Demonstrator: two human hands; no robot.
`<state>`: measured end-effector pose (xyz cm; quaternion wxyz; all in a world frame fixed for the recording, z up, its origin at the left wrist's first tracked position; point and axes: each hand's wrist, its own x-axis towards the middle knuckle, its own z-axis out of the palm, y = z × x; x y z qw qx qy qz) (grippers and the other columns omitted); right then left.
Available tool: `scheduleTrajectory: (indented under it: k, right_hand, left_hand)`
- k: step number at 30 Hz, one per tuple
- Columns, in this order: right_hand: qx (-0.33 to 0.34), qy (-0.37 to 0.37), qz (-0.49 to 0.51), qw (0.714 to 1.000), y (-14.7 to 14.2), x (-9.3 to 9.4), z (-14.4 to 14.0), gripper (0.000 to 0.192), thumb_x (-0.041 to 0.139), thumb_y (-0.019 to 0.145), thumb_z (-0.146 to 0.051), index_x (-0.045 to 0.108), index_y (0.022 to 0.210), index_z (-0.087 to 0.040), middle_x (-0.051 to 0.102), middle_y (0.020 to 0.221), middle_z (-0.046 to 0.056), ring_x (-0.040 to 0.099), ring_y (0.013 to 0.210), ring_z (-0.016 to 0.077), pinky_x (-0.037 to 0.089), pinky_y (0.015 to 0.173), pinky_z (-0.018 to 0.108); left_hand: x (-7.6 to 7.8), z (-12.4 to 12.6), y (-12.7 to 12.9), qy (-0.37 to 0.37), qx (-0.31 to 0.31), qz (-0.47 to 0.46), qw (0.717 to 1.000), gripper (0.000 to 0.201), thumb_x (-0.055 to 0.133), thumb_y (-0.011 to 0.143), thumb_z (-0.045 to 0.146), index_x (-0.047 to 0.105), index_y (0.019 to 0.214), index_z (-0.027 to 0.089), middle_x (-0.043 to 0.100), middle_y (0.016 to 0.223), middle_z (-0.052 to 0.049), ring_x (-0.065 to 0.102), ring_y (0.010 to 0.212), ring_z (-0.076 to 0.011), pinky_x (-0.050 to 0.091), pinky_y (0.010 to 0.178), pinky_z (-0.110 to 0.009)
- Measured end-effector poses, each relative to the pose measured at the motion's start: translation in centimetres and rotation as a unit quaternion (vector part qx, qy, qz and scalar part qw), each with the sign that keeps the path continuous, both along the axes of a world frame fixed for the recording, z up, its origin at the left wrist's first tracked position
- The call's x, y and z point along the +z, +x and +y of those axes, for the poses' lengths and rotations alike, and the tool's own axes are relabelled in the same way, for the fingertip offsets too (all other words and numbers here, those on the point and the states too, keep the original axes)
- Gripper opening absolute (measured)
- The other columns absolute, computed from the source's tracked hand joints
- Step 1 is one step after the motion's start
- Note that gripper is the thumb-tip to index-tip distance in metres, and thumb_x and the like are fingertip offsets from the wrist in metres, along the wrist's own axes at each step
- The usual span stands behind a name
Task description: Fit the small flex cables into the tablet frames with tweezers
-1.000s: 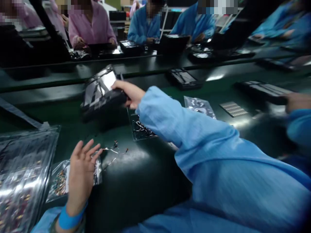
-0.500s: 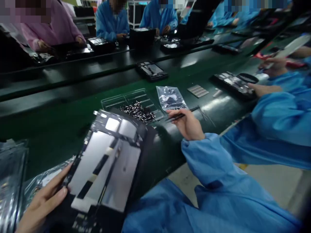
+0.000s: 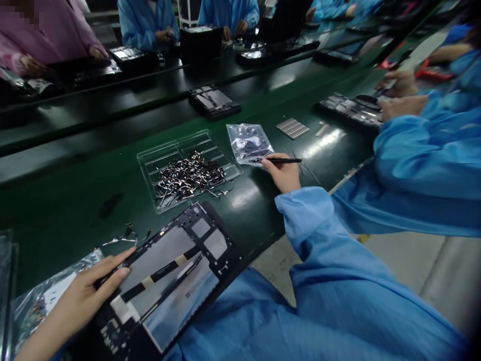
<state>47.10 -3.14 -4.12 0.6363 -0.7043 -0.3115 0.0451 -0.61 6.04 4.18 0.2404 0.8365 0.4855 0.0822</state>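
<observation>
Near left corner of the dark green tabletop (image 3: pixel 56 210): a clear crinkled plastic bag of small parts (image 3: pixel 35 303) lies under the left wrist.

Left hand (image 3: pixel 80 298) lies flat, fingers stretched out, fingertips pressing the left edge of the open black tablet chassis with grey metal plates (image 3: pixel 169 281); it pins, not grips. The chassis overhangs the near edge of the tabletop toward the lap. Risk: pressure on one edge only, so a nudge could pivot it or tip it off the edge.

Just beyond it, a few loose thin flex cables (image 3: pixel 122 235) lie on the bare surface; a sleeve could sweep them away.

Centre: clear plastic divided tray heaped with small dark flex parts (image 3: pixel 188 173); some spill past its near rim and could snag or scatter.

Right hand (image 3: pixel 283 173) is curled closed round slim black tweezers (image 3: pixel 280 160), tips resting on a clear plastic bag of dark parts (image 3: pixel 248 143). The points could puncture it.
</observation>
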Motion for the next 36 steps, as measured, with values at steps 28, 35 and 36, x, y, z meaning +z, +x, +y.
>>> scheduleTrajectory:
  k: [28, 35, 36]
  right_hand:
    - [0.209, 0.011, 0.137, 0.968, -9.8, 4.6, 0.4, 0.025, 0.074, 0.069, -0.041, 0.062, 0.075, -0.020, 0.069, 0.072, 0.001, 0.068, 0.063, 0.0146, 0.054, 0.057, 0.025]
    - [0.516, -0.047, 0.293, 0.803, -21.3, 8.3, 2.0, 0.026, 0.077, 0.070, -0.037, 0.060, 0.074, -0.018, 0.067, 0.064, -0.002, 0.066, 0.057, 0.0095, 0.052, 0.054, 0.018]
    - [0.524, -0.055, 0.306, 0.793, -21.8, 8.5, 2.3, 0.028, 0.078, 0.068, -0.037, 0.059, 0.073, -0.018, 0.067, 0.063, -0.002, 0.065, 0.057, 0.0094, 0.052, 0.053, 0.018]
  left_hand:
    - [1.4, -3.3, 3.8, -0.049, 0.049, -0.185, 0.980, 0.029, 0.062, 0.078, 0.047, 0.065, 0.098, 0.026, 0.068, 0.101, -0.004, 0.066, 0.088, -0.0228, 0.056, 0.078, -0.035]
    - [1.7, -5.3, 8.4, -0.198, 0.046, -0.297, 0.933, 0.033, 0.070, 0.073, 0.034, 0.058, 0.100, 0.020, 0.067, 0.085, -0.002, 0.067, 0.075, -0.0150, 0.055, 0.061, -0.022]
    - [1.6, -5.4, 8.6, -0.192, 0.052, -0.302, 0.932, 0.027, 0.070, 0.073, 0.033, 0.058, 0.094, 0.019, 0.066, 0.079, -0.001, 0.064, 0.066, -0.0124, 0.052, 0.054, -0.020]
